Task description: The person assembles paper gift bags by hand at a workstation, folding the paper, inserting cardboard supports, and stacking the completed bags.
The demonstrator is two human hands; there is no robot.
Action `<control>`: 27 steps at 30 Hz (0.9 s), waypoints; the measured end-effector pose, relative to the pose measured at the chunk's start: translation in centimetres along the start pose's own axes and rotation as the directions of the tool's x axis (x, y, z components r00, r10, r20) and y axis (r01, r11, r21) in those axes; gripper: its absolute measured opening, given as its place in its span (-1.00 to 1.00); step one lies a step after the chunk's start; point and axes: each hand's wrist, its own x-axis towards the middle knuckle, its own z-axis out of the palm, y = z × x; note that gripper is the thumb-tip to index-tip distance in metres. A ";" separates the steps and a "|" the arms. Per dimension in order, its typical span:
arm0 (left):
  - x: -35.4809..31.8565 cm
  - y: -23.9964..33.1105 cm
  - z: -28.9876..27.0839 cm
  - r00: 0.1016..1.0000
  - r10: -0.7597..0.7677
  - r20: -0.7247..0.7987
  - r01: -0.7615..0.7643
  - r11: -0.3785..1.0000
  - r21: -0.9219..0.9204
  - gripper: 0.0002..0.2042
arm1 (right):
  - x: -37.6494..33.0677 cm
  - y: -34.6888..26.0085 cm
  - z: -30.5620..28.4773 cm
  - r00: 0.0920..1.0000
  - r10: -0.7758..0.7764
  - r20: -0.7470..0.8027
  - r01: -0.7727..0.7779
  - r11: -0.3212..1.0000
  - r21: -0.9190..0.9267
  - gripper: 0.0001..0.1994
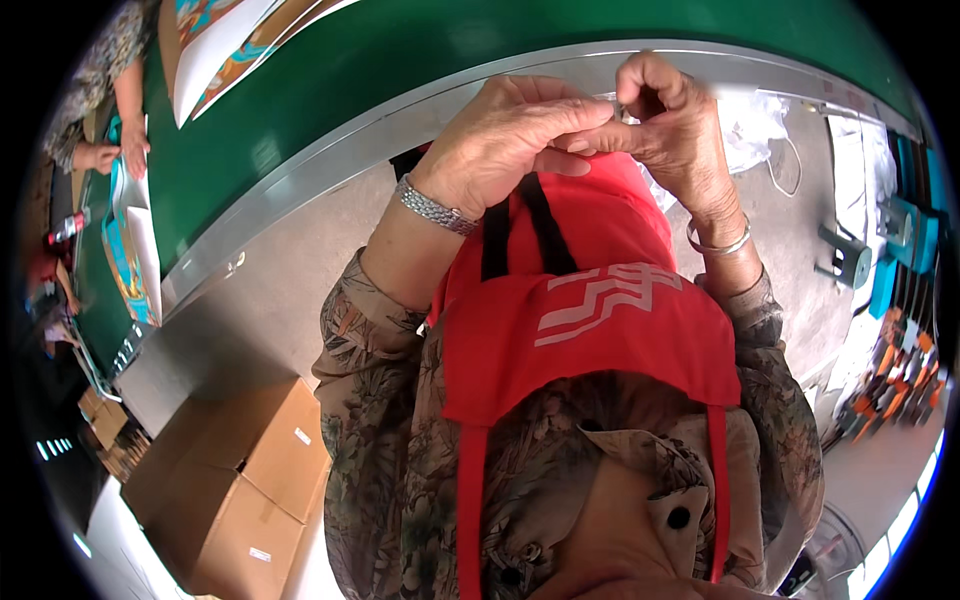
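Both of my hands are raised in front of my chest, beside the metal edge of a green work surface. My left hand [520, 130], with a metal watch on its wrist, has its thumb and fingers brought together at the fingertips of my right hand. My right hand [680, 130], with a bangle on its wrist, is curled, thumb and forefinger in a pinch. Whatever sits between the fingertips is too small or hidden to name. Under the hands hangs the red apron [610, 310] that I wear over a patterned shirt.
The green surface [420, 70] has a metal rim [330, 150]. Colourful printed sheets [225, 60] lie on it at upper left. Another person's hands [125, 150] touch a similar printed piece [135, 240]. Cardboard boxes [235, 480] stand lower left; clear plastic [755, 130] and a stool [848, 258] are right.
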 end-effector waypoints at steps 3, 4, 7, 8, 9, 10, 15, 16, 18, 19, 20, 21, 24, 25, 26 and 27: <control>1.7 0.7 0.2 0.998 -0.060 0.023 0.057 0.992 0.108 -0.71 | -0.1 0.6 -0.9 0.994 0.073 0.080 -0.078 0.995 0.066 -0.55; 2.1 0.6 0.4 0.997 -0.033 0.073 0.024 0.992 0.121 -0.71 | -0.3 1.0 -1.1 0.987 0.101 0.122 -0.111 0.991 0.074 -0.56; 3.0 0.1 1.0 0.995 -0.039 0.089 0.024 0.986 0.165 -0.69 | -1.2 2.4 -1.6 0.972 0.092 0.216 -0.197 0.821 0.536 -0.70; 3.3 -0.2 1.2 0.997 -0.039 0.071 0.029 0.989 0.142 -0.68 | -1.5 2.9 -1.5 0.978 0.069 0.196 -0.182 0.738 0.650 -0.71; 3.6 -0.4 1.4 0.996 -0.012 0.083 0.004 0.995 0.096 -0.67 | -1.8 3.5 -1.7 0.970 0.122 0.209 -0.229 0.744 0.628 -0.69; 4.0 -0.6 1.6 0.996 -0.044 0.072 0.037 0.996 0.086 -0.66 | -2.1 3.9 -1.8 0.975 0.104 0.196 -0.211 0.703 0.679 -0.72; 4.7 -1.9 3.1 0.998 -0.054 0.022 0.054 0.998 -0.029 -0.61 | -3.8 5.5 -3.1 0.993 0.074 0.089 -0.104 0.905 0.413 -0.80; 4.3 -2.2 3.5 0.999 -0.041 -0.006 0.041 0.997 -0.071 -0.60 | -4.3 5.6 -3.4 0.999 0.014 0.050 -0.025 0.972 0.235 -0.81; 2.6 -2.6 4.2 0.998 0.029 0.048 -0.039 0.976 0.215 -0.46 | -5.6 5.8 -4.0 0.999 0.011 0.040 -0.015 0.994 0.107 -0.87; 1.3 -2.8 4.6 0.983 0.129 0.133 -0.172 0.899 0.403 -0.42 | -6.3 5.9 -4.3 0.997 0.052 0.048 -0.060 0.981 0.185 -0.88; 0.1 -2.8 4.8 0.958 0.168 0.233 -0.275 0.773 0.571 -0.36 | -6.9 6.0 -4.7 0.995 0.084 0.053 -0.095 0.960 0.264 -0.89; -1.0 -2.8 5.0 0.888 0.112 0.445 -0.397 0.677 0.620 -0.30 | -7.6 6.1 -5.0 0.991 0.128 0.049 -0.137 0.903 0.408 -0.91; -3.7 -2.7 5.8 0.701 -0.022 0.713 -0.537 0.641 0.548 -0.22 | -9.4 6.5 -5.9 0.959 0.275 0.066 -0.273 0.838 0.472 -0.93; -4.3 -2.5 6.1 0.655 -0.020 0.756 -0.555 0.666 0.498 -0.21 | -9.9 6.6 -6.5 0.936 0.330 0.126 -0.350 0.821 0.452 -0.94; -4.7 -2.4 6.3 0.663 -0.037 0.748 -0.525 0.689 0.500 -0.21 | -10.4 6.7 -6.9 0.925 0.327 0.193 -0.380 0.803 0.458 -0.94; -5.0 -2.2 6.5 0.670 -0.054 0.740 -0.496 0.709 0.501 -0.20 | -10.8 6.7 -7.3 0.911 0.322 0.259 -0.410 0.787 0.462 -0.94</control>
